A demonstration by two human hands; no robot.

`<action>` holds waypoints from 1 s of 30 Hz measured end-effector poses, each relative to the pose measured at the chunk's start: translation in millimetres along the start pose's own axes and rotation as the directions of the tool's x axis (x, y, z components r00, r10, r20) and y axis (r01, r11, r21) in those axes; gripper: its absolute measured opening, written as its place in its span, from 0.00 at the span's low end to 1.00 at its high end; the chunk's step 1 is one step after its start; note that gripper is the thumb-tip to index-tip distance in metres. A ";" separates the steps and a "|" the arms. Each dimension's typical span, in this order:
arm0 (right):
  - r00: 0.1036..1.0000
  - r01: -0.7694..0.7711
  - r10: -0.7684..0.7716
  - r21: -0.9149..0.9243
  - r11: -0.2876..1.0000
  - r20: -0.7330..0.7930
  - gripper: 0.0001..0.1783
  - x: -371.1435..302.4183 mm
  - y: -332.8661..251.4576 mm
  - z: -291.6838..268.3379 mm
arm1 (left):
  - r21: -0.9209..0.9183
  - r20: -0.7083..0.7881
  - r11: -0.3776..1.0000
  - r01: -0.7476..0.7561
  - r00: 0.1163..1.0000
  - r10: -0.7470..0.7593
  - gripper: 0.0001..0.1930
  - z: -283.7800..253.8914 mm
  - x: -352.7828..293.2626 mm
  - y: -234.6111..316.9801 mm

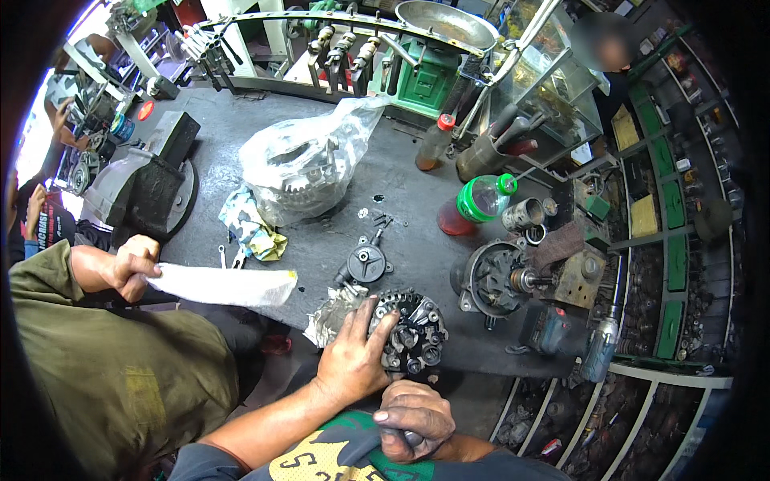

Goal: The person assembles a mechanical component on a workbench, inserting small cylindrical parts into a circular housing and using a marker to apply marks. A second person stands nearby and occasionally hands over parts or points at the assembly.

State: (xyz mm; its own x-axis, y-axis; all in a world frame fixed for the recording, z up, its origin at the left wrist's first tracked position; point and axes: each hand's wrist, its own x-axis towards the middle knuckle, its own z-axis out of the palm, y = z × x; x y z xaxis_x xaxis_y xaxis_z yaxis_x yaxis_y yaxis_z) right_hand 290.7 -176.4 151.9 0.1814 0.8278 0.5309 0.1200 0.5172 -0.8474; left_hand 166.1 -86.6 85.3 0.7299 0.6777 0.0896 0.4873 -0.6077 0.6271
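A round metal alternator [414, 335], its rear side with black parts facing up, lies at the near edge of the dark workbench. My left hand [353, 349] grips its left side, fingers spread over the rim. Just below the alternator, close to my body, is my right hand [415, 421] with its fingers curled closed; whatever they may hold is hidden. Crumpled silvery wrapping [335, 314] lies beside my left fingers. Beyond the alternator sits a round dark pump-like part [366, 262], with a few small bolts [387, 220] behind it.
At left, a co-worker's hand [135, 268] holds a white sheet [228, 286]. A bagged metal housing [305, 172], a patterned rag [253, 224] and a large vise [148, 180] stand beyond. To the right are an open housing [491, 276], a green-capped bottle [475, 202] and a power tool [600, 349].
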 end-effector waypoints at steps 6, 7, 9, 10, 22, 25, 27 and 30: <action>0.638 -0.173 -0.220 0.416 0.893 0.738 0.25 96.5 40.0 -11.4 | 0.060 0.298 0.961 -0.270 0.924 0.241 0.39 -19.6 30.9 -40.4; 0.466 -0.384 -0.216 0.416 0.824 0.858 0.25 100.6 44.9 -7.8 | 0.013 0.354 0.965 -0.262 0.904 0.241 0.37 -24.5 36.9 -42.2; 0.241 -0.630 -0.223 0.327 0.705 0.945 0.22 105.7 47.1 -2.7 | -0.034 0.341 0.969 -0.246 0.908 0.242 0.39 -23.5 38.3 -44.5; 0.386 -0.553 -0.194 0.395 0.734 0.902 0.19 97.7 46.8 -5.3 | -0.013 0.333 0.976 -0.219 0.919 0.211 0.40 -27.0 35.2 -39.3; 0.760 -0.058 -0.147 0.291 0.955 0.633 0.27 76.6 30.3 -22.5 | 0.073 0.121 0.970 -0.232 0.967 0.222 0.35 0.5 15.6 -43.0; 0.349 -0.545 -0.212 0.382 0.747 0.913 0.28 103.3 44.5 -7.0 | 0.024 0.273 0.950 -0.310 0.917 0.292 0.33 -18.9 36.7 -43.7; 0.089 -0.649 -0.171 0.187 0.738 0.981 0.24 108.4 49.7 0.6 | 0.040 0.279 0.955 -0.293 0.921 0.271 0.36 -11.1 29.3 -52.9; 0.499 -0.502 -0.122 0.401 0.766 0.858 0.13 80.7 42.8 -10.4 | 0.067 0.195 0.972 -0.225 0.958 0.208 0.37 -11.1 14.5 -39.8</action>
State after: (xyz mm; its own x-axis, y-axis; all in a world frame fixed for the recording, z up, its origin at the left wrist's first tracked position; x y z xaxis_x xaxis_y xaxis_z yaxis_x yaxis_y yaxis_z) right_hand 320.6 -89.7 158.6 -0.7614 0.5366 0.3638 -0.3909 0.0677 -0.9180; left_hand 152.0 -47.9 70.2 0.8947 0.4419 0.0653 0.3414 -0.7709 0.5378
